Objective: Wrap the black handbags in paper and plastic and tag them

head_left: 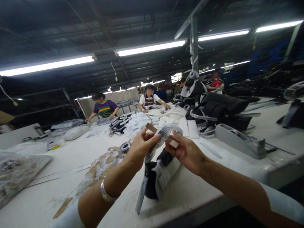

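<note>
My left hand (pixel 140 147) and my right hand (pixel 186 152) are raised over the white table (pixel 213 177), both pinching a small item in a clear plastic bag (pixel 166 131) with a brown cardboard strip (pixel 152 128) behind it. The left fingers close on the bag's left side, the right fingers on its lower right end. Under the hands lies a black and grey cloth part (pixel 154 177). A silver bracelet (pixel 105 193) sits on my left wrist.
Brown paper scraps (pixel 99 167) and a tape roll (pixel 125 146) lie to the left. A grey tape dispenser (pixel 239 141) and black bags (pixel 220 109) stand to the right. White stacked pieces (pixel 140 123) lie further back. Several other people work at the far end.
</note>
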A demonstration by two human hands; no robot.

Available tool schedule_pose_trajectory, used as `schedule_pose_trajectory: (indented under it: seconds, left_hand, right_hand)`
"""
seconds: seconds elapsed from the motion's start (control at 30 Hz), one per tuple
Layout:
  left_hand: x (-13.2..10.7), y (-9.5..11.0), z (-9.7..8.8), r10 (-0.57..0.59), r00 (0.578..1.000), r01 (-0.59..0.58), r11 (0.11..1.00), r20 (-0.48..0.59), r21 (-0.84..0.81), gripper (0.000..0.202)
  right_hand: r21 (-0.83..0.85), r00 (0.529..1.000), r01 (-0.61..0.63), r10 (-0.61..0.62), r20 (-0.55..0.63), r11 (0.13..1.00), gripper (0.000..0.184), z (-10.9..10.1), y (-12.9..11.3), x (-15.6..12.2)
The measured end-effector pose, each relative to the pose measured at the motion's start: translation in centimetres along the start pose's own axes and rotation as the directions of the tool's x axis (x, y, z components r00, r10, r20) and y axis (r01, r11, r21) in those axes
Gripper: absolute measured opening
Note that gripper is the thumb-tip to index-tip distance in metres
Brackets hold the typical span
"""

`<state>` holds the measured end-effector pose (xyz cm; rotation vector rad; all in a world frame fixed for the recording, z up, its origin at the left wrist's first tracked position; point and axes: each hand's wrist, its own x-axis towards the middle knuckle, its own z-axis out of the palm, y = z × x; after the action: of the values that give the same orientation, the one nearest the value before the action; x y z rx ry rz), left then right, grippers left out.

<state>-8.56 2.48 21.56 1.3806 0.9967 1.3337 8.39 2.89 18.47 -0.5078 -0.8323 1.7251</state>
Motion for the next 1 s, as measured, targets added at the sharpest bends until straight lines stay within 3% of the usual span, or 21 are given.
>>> schedule_pose_trajectory:
  seconds: [0.07,0.13,0.3,0.53,0.73,0.87,0.93,1.0]
  left_hand:
    - [-0.3,0.1,0.0,0.023,0.999,-0.026,0.998,0.049,0.051,0.045]
    - [-0.6,0.3,0.1,0.042,0.997,-0.046,0.997,0.059,0.069,0.036]
    - [-1.0,0.7,0.5,0.058,0.998,-0.058,0.987,0.002,0.15,0.037]
    - [-0.9,0.1,1.0,0.237,0.971,-0.213,0.923,-0.038,0.321,0.031]
    - [-1.3,-0.6,1.4,0.336,0.939,-0.266,0.846,-0.074,0.462,0.026]
    - [-1.7,0.2,1.5,0.371,0.928,-0.31,0.821,-0.035,0.48,0.025]
    - [-1.8,0.7,1.3,0.398,0.917,-0.343,0.774,0.013,0.533,0.021]
    - [-1.9,1.1,1.1,0.444,0.894,-0.366,0.657,0.054,0.659,0.017]
  right_hand:
    - [0.116,0.999,-0.028,0.025,0.03,0.993,0.028,-0.6,0.1,-0.2]
    - [0.141,0.998,-0.025,0.017,0.061,0.99,0.026,-0.9,0.6,-0.2]
    - [0.031,0.988,0.112,-0.114,0.101,0.993,0.025,-0.3,1.8,-0.1]
    - [-0.014,0.973,0.221,-0.221,-0.066,0.975,0.026,0.9,2.8,-0.1]
    - [-0.148,0.936,0.341,-0.35,-0.035,0.928,0.03,0.8,4.0,0.8]
    - [-0.203,0.92,0.37,-0.388,-0.056,0.906,0.032,0.9,4.2,1.3]
    - [-0.203,0.917,0.372,-0.392,-0.069,0.906,0.034,1.2,4.1,1.3]
    - [-0.195,0.92,0.361,-0.382,-0.083,0.912,0.035,1.5,4.1,1.1]
